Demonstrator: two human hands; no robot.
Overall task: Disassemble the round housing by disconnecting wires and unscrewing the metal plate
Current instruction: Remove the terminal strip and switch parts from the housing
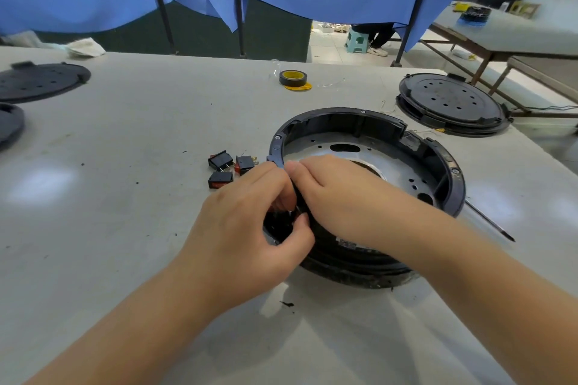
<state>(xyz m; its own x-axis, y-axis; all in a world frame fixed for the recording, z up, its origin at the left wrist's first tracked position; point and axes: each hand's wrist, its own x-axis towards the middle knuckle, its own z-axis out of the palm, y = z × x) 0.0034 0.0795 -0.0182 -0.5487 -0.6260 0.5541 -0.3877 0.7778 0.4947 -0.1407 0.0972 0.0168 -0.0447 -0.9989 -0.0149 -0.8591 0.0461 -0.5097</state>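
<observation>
While both hands work its near-left rim, round housing [369, 197] lies on worktop [125, 228]. Left hand [247, 228] fingers curled, pinching something dark, possibly a wire connector; right hand [331, 191] fingers curled over rim. Step: disconnecting wires. Next: metal plate [359, 147], just beyond fingers, needs unscrewing; screwdriver [491, 222] lies right.
</observation>
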